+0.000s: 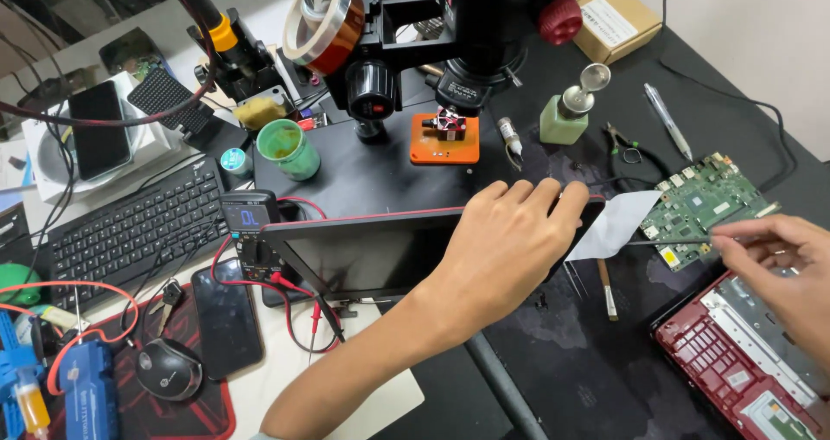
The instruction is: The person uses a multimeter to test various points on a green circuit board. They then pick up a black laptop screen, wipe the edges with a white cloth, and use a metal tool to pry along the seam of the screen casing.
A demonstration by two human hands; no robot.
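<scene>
Head cam: left hand (510,241) is gripping the tablet's (372,254) top edge, fingers curled over it. Right hand (782,263) is pinching thin tweezers (670,242) beside the green circuit board (702,207).

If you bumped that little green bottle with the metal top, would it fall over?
Probably fairly easily. The green bottle stands upright, taller than wide, with a metal cap on top, so a knock up high might tip it. Its squarish body likely wouldn't roll far. Neither hand is near it.
</scene>
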